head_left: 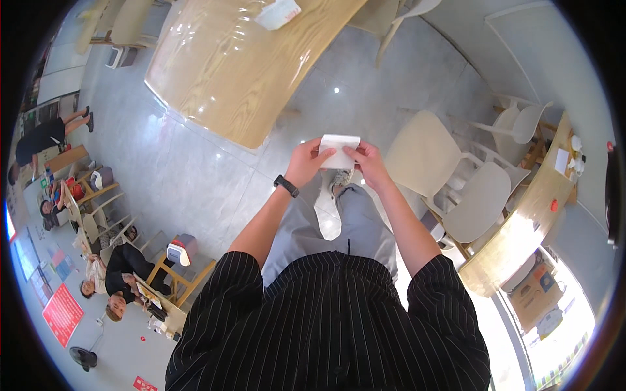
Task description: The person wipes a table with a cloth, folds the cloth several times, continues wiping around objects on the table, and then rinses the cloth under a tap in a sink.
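Both my hands are in front of me at mid-height, gripping a small white folded pad (338,158) between them. Paper or cloth, I cannot tell which. Its upper edge is folded over as a flap. My left hand (308,160) pinches the left side, thumb on the face, with a dark watch on that wrist. On the other side, my right hand (369,162) presses its thumb onto the face of the pad. The fingers behind it are hidden. My shoe (341,180) shows just below it.
A glossy wooden table (215,85) stands ahead to the left, with a white packet (278,14) on it. Beige chairs (424,151) and a curved wooden counter (515,234) are on the right. Several people sit at tables on the left; one person (40,140) stands farther off.
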`<state>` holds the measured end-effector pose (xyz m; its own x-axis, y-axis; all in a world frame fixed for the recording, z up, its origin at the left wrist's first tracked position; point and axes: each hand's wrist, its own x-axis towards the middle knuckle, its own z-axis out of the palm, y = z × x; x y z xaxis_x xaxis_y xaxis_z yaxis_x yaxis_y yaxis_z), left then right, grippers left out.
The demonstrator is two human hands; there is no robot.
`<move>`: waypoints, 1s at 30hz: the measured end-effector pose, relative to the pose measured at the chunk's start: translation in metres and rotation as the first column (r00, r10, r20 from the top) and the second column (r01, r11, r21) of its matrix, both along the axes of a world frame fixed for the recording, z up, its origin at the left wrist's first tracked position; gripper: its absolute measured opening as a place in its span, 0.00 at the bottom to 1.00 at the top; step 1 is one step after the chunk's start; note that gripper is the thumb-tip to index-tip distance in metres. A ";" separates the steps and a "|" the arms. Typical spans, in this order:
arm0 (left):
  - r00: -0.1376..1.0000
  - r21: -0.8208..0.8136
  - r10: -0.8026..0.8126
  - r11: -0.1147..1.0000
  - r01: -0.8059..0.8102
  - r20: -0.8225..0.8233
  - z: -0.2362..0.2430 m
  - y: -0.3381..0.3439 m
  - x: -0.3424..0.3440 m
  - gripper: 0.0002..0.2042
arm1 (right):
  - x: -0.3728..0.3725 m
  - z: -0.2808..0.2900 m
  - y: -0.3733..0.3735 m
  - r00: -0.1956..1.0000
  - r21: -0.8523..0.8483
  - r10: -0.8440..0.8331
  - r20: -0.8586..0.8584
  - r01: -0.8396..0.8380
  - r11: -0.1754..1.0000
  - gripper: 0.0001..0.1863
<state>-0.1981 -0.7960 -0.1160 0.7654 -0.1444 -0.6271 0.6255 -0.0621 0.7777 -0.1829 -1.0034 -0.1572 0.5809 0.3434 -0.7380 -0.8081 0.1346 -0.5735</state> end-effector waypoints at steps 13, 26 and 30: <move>0.999 -0.060 0.025 0.998 -0.024 0.024 -0.261 0.012 0.049 0.11 | 0.063 -0.233 -0.018 0.982 -0.017 0.096 0.160 -0.095 0.995 0.17; 0.913 0.618 -0.130 0.771 -0.152 0.387 -0.510 0.030 0.127 0.05 | 0.169 -0.482 0.032 0.738 -0.320 0.513 0.438 -0.405 0.857 0.19; 0.820 0.755 -0.319 0.627 -0.194 0.475 -0.560 0.046 0.144 0.04 | 0.194 -0.516 0.046 0.654 -0.382 0.644 0.398 -0.520 0.764 0.21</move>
